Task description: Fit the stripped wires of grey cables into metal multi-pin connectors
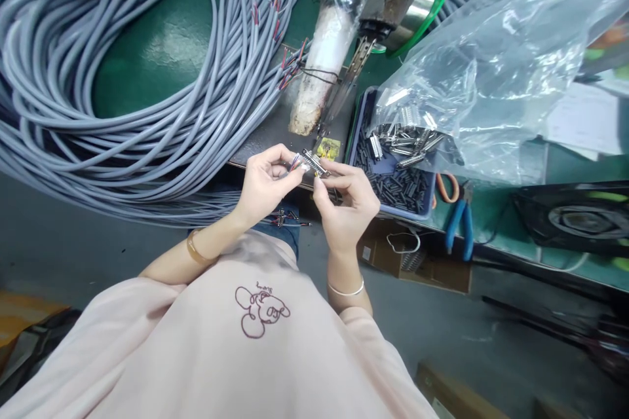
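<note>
My left hand (268,182) pinches thin coloured wires (295,162) between thumb and fingers at the front edge of the bench. Close against those wires is a metal multi-pin connector (315,163), held at its right side by the thumb and fingers of my right hand (348,196). Whether each wire is joined to a pin is too small to tell. Just above the connector lies a small yellow piece (328,148). The metal tip of a soldering tool (339,95) points down behind it, beside a plastic-wrapped white post (317,72).
A large bundle of grey cables (196,105) covers the left. A blue bin (427,209) on the right holds connectors (405,137) and small black pieces, beneath a clear plastic bag (491,72). Blue-handled pliers (459,222), a solder spool (415,19) and a black fan (574,217) are nearby.
</note>
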{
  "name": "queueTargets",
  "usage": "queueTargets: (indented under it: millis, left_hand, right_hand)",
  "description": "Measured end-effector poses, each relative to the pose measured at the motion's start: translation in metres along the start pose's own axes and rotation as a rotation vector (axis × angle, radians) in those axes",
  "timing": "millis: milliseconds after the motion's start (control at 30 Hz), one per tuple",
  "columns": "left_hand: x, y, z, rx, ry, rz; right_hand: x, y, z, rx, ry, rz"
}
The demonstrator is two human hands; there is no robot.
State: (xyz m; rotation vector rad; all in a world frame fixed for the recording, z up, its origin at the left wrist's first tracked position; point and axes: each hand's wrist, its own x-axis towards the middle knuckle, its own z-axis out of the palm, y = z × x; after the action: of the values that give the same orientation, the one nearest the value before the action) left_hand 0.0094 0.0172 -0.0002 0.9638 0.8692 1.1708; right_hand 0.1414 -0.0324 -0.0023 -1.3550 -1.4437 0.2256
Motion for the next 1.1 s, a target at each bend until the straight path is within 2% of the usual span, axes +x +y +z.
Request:
queueTargets:
  millis: [367,567,733,1000,1100]
  left_hand:
    - [0.007,0.0,-0.001,0.12,0.005,0.013]
    - [0.009,0.007,0.0,0.157,0.002,0.063]
    - [0.01,0.011,0.0,0.163,-0.002,0.012]
    - [0.008,0.004,-0.001,0.14,0.002,-0.088]
    - [0.003,0.002,0.001,0.159,-0.011,-0.077]
  right_hand:
    - [0.009,0.004,0.0,-0.03,-0.028,-0.061]
    - [0.013,0.002,0.0,-0.039,-0.024,-0.069]
    - [0.012,0.001,-0.002,-0.055,-0.029,-0.083]
    - [0.004,0.007,-0.005,-0.106,-0.052,-0.171]
    - [0.0,0.007,-0.008,-0.106,0.013,-0.151]
